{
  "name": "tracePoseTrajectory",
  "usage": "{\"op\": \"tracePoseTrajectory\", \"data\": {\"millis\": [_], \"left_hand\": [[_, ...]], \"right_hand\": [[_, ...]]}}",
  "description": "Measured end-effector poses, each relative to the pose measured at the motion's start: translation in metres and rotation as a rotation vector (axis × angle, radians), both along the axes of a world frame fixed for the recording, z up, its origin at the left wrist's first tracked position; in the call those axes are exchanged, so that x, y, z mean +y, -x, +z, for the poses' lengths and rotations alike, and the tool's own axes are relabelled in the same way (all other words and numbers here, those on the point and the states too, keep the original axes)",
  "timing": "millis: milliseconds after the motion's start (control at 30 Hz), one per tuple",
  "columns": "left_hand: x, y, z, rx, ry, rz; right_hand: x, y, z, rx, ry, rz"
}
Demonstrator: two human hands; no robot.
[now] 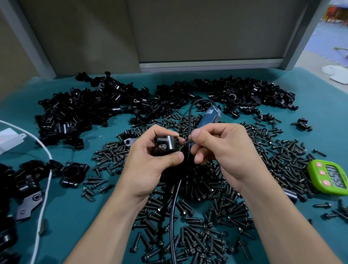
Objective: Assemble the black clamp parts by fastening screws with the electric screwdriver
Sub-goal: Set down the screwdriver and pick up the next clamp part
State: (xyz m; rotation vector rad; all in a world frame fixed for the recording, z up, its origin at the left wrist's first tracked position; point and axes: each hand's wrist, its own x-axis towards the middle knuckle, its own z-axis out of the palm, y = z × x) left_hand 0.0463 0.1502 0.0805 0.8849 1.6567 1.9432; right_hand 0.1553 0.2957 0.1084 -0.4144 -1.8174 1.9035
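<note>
Over the middle of the teal table cover (75, 212), above the screw heap, the left hand (150, 156) is gripping a black clamp (166, 144). Its fingers are curling over the clamp's top and the thumb is pressing along its lower edge. A silvery bolt head is showing on the side facing the camera. The right hand (218, 147) is pinching a dark screw (187, 143) btw thumb and forefinger, w/ the screw's tip sitting at the clamp's right side; whether it's already in a hole can't be told. The other fingers of that hand are curling in loosely.

Just behind the hands, the electric screwdriver (208, 116) is lying on the cloth, its blue body angling away to the right. A black cable (173, 215) is looping out from its far end, passing btw the two hands and running down toward the near edge.

Loose screws (197, 230) are spreading across the ctr and right of the table, thickest under the wrists. Heaps of black clamp parts are sitting along the far side, one at left (79, 110) and another at right (249, 92). More clamp pieces (74, 173) are lying at near left, w/ a white cord (43, 196) curving past them. A green timer (329, 177) is lying at right among stray screws, showing digits. A white box (1, 141) is sitting at the far left edge.
</note>
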Motion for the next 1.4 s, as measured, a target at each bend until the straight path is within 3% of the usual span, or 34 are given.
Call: {"op": "tracePoseTrajectory", "data": {"millis": [400,700,833,1000,1167,1400], "left_hand": [[0.001,-0.002,-0.001,-0.040,0.030,-0.011],[-0.003,-0.004,0.002,-0.079,-0.024,-0.030],[-0.001,-0.005,0.002,-0.107,0.021,-0.015],[-0.002,-0.003,0.002,-0.072,-0.016,-0.010],[-0.004,0.002,0.000,-0.018,0.028,-0.037],[-0.002,0.002,-0.004,0.028,0.061,-0.045]], "right_hand": [[-0.003,0.002,-0.001,0.075,-0.184,-0.069],[-0.014,0.004,-0.007,-0.040,-0.510,-0.224],[-0.021,0.010,-0.008,-0.217,-0.701,-0.362],[-0.017,0.004,-0.002,-0.187,-0.691,-0.214],[-0.011,-0.003,0.003,-0.314,-0.763,-0.063],[-0.008,-0.003,0.007,-0.284,-0.628,-0.107]]}}
